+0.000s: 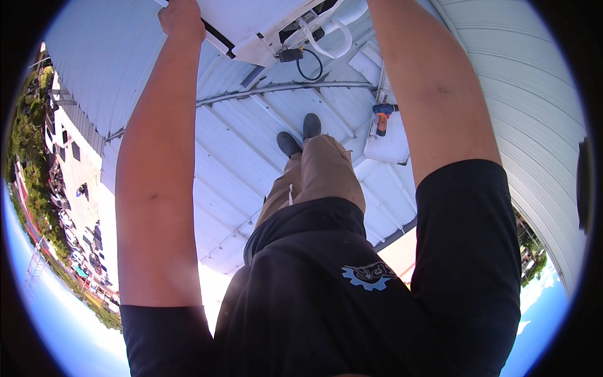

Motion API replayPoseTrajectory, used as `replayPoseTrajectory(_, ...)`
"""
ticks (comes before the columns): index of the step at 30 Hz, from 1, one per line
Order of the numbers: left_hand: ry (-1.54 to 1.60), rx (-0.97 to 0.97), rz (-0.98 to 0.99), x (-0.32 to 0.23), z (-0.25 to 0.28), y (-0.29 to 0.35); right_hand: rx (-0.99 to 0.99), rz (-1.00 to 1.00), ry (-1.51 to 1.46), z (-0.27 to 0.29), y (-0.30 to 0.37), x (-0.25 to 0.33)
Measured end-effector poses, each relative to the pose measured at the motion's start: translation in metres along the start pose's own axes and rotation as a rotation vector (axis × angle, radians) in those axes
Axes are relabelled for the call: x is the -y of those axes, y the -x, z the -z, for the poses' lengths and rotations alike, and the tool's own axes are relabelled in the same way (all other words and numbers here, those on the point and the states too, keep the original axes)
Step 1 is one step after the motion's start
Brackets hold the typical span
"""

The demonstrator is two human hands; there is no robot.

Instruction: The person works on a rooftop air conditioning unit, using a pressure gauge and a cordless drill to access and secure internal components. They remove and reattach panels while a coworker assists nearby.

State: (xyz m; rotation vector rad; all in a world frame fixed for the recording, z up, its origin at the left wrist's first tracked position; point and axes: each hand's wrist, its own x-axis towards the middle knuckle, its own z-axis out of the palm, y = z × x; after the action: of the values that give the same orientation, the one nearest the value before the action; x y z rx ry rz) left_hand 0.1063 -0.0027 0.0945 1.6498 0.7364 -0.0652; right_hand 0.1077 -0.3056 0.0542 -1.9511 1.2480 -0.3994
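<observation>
Near the top edge, my left hand [181, 20] is closed round the edge of a white box-shaped appliance [248, 28], partly cut off by the frame. A dark strip runs along that edge beside my hand. At the appliance's near corner are an open compartment, a small dark block [291, 55] with a looped black cable [310, 76], and a curved white hose [347, 41]. My right forearm [433, 81] reaches up past the appliance's right side. The right hand lies beyond the top edge, so its hold is hidden.
I stand on a pale ribbed metal roof [232, 163], my dark shoes [300, 135] below the appliance. An orange and blue cordless drill [382, 118] lies at the right on a white panel [386, 147]. Corrugated metal [527, 94] rises at the right. Far below left are parked vehicles.
</observation>
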Motion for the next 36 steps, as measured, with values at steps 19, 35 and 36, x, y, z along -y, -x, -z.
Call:
replayPoseTrajectory(19,-0.867,0.005,-0.443,0.026,-0.008,-0.031,0.143,-0.086,-0.173,0.015,0.017,0.008)
replayPoseTrajectory(35,-0.258,-0.089,0.024,0.002,-0.002,0.001,0.159,0.543,0.290,-0.007,-0.051,-0.046)
replayPoseTrajectory(36,-0.259,-0.086,0.027,0.003,-0.002,0.001,0.155,0.566,0.225,-0.009,-0.054,-0.050)
